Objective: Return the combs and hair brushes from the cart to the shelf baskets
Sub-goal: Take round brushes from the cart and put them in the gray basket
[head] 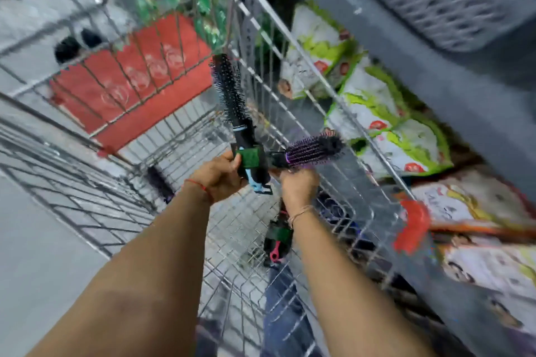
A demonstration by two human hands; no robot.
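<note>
My left hand (218,174) grips the handle end of a round black brush (230,90) with purple bristle tips, a green label and a blue handle; it points up above the wire cart (87,206). My right hand (298,186) holds a second round brush (314,148) with purple bristles, lying sideways to the right over the cart's rim. More brushes lie on the cart floor: a dark one (159,182) at the left and one with a pink handle (277,243) under my right forearm. A grey shelf basket (429,0) sits at upper right, blurred.
A red flap (130,78) stands in the cart's far end, green packets behind it. Shelves on the right hold white-and-green bags (385,113). A red cart corner guard (412,226) touches the grey shelf edge. Grey floor lies at the left.
</note>
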